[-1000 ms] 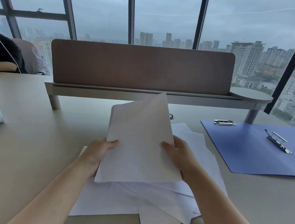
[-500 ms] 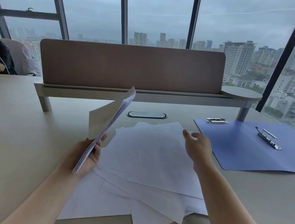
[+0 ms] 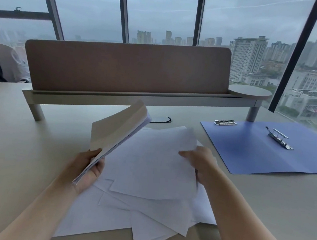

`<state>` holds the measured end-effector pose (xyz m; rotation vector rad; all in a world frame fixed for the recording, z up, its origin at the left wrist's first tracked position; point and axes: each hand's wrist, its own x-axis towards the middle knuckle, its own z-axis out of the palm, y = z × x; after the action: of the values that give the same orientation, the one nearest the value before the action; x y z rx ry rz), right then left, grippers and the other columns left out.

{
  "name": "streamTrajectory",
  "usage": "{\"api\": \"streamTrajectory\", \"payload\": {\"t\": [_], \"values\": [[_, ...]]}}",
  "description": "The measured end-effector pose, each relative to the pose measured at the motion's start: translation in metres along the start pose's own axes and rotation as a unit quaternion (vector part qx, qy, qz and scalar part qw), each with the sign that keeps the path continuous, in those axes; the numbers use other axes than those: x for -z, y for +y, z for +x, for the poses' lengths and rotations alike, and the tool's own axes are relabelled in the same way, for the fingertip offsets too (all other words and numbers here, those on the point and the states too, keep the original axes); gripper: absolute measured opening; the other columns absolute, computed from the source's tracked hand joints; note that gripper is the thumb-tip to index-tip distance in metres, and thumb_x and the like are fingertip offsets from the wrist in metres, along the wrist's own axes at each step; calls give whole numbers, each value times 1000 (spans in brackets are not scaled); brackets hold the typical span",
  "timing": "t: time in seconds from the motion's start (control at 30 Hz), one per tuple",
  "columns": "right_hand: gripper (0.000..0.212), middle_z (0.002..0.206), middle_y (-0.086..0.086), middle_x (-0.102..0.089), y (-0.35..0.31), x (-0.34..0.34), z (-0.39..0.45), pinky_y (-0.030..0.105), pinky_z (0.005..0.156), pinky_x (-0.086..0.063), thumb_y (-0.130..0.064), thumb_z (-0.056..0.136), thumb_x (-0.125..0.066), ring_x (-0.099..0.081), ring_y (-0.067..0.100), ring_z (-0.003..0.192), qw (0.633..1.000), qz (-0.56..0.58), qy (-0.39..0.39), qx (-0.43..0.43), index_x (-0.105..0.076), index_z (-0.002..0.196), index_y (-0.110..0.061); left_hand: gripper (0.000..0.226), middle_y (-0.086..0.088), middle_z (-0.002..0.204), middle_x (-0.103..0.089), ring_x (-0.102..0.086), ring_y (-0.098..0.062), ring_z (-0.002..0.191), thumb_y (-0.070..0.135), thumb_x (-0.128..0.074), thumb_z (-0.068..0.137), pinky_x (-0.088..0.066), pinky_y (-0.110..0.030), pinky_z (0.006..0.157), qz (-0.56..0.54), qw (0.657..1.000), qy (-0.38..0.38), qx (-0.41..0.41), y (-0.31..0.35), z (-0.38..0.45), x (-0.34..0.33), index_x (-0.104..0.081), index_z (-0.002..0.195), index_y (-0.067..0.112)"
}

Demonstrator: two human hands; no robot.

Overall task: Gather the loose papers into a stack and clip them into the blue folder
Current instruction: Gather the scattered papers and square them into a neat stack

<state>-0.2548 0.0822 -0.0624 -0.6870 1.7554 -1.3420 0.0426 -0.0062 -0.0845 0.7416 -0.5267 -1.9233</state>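
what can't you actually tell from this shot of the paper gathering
- Right hand: motion-blurred in the head view, so its grip on the top white sheet is unclear.
- Loose white papers on the desk: overlap hides their count.
- Open blue folder: cut off by the right edge.
- Tilted white paper stack gripped by the left hand: seen edge-on, its faces are hidden.
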Motion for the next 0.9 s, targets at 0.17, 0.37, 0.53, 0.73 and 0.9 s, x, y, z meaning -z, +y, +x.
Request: {"api": "streamTrajectory", "payload": {"t": [0.17, 0.37, 0.53, 0.73, 0.9], "values": [[3, 80, 9, -67, 5, -1, -2, 19, 46, -45, -8, 87, -67, -61, 21, 62, 985, -153, -20, 77, -68, 89, -8, 80, -8, 98, -58, -60, -6, 47, -4, -96, 23, -49, -14, 41, -10, 999, -30, -3, 9, 1, 7, -64, 96, 2], [13, 92, 22, -76, 5, -6, 0, 52, 76, -62, -11, 87, -73, -74, 38, 78, 992, -53, -57, 103, -72, 91, 1, 8, -5, 79, -65, -60, -6, 45, 0, -62, 84, -49, -15, 40, 24, 999, 15, -27, 13, -5, 2, -62, 91, 5], [12, 80, 16, -73, 7, -8, 1, 38, 63, -56, -16, 90, -71, -65, 24, 63, 990, -9, -78, 119, -73, 88, -4, 15, -2, 66, -75, -71, -12, 53, 9, -51, 98, -53, -18, 46, 267, 960, 61, -58, 7, -5, -9, -65, 102, 5], [23, 95, 25, -75, 11, -17, -2, 48, 72, -60, -17, 85, -75, -70, 30, 73, 988, 36, -106, 105, -70, 97, 3, 23, -10, 92, -77, -71, -22, 74, 16, -58, 96, -56, -25, 68, 366, 923, 75, -88, -5, -6, -22, -70, 108, 0], [18, 80, 20, -75, 12, -19, -4, 40, 66, -58, -16, 91, -67, -67, 26, 65, 992, 0, -99, 75, -72, 95, 1, 14, -8, 92, -77, -71, -31, 91, 9, -63, 90, -55, -46, 91, 398, 903, 90, -136, -19, -9, -37, -76, 92, 13]]}}
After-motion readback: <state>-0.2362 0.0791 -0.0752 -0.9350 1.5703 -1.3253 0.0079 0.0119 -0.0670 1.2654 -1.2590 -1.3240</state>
